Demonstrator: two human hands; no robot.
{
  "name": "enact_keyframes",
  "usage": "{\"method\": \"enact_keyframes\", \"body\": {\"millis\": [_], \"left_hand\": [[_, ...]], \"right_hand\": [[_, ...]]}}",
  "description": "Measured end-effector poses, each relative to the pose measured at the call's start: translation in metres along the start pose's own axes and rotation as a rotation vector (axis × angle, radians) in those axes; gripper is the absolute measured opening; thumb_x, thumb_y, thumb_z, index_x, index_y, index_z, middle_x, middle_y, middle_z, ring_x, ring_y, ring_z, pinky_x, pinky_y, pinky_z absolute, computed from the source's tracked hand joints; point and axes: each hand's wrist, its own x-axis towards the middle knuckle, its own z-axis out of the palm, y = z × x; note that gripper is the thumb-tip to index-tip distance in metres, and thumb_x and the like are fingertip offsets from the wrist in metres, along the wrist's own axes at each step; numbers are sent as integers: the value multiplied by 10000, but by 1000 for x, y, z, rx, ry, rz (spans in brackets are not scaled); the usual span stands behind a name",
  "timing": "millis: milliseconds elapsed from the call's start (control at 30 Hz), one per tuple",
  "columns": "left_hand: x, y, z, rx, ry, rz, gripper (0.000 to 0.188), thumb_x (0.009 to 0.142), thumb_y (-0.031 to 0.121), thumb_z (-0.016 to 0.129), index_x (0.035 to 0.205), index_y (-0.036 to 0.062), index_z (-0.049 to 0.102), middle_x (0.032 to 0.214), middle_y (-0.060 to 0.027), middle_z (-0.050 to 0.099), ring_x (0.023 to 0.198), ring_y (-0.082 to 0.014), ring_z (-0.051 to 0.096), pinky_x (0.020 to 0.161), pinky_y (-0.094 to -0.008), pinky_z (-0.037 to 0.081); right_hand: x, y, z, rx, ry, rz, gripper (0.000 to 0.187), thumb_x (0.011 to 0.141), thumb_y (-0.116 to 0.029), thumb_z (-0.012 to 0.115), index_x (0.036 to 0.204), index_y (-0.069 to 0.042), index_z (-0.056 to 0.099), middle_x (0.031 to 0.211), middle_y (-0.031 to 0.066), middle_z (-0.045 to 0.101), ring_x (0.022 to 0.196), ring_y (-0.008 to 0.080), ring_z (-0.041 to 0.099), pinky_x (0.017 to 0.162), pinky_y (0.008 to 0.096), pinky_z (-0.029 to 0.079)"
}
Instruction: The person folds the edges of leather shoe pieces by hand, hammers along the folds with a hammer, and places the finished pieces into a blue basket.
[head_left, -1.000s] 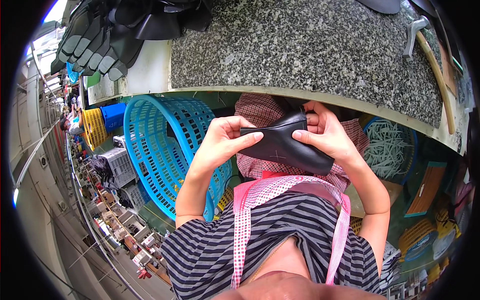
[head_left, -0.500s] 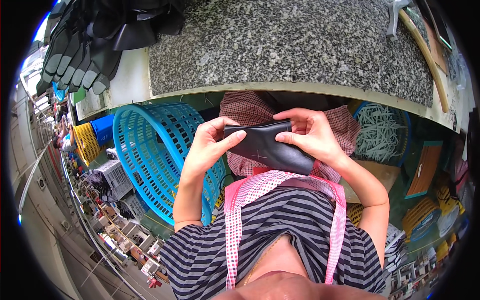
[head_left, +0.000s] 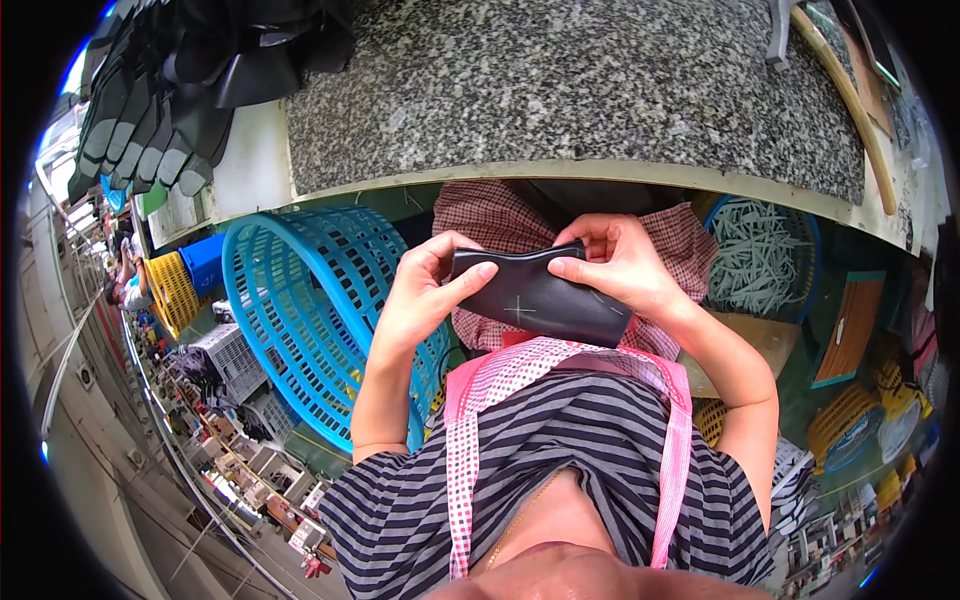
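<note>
I hold a flat black rubber piece [head_left: 540,300] in front of my chest, below the edge of a speckled granite worktop [head_left: 560,90]. My left hand [head_left: 425,290] grips its left end, thumb on top. My right hand [head_left: 620,265] pinches its upper right edge with fingers curled over it. A faint cross mark shows on the piece's face. Behind it lies a red checked cloth [head_left: 490,215].
A blue plastic basket [head_left: 300,310] stands to my left. Dark rubber pieces [head_left: 150,110] are stacked at the worktop's left end. A blue tub of pale green strips [head_left: 765,255] sits on my right. Yellow baskets [head_left: 175,290] stand far left.
The black piece has turned from a tilt to nearly level and flatter between my hands. My head has shifted, so the worktop edge sits lower in view.
</note>
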Motion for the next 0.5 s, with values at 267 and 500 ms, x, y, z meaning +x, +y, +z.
{"method": "enact_keyframes", "body": {"millis": [267,500], "left_hand": [[-3,2,7,79,15,34,185,909,148,779,976,17,666,865,12,672,802,-42,599,719,-227,504],[-7,3,7,206,59,109,208,902,177,786,984,19,678,877,-4,682,813,-63,612,735,-246,511]], "right_hand": [[1,10,-1,78,22,10,309,837,-166,826,1016,42,684,835,36,695,699,49,641,615,198,510],[2,9,-2,33,-10,18,296,864,-151,809,1049,22,657,900,58,706,766,90,682,686,230,545]]}}
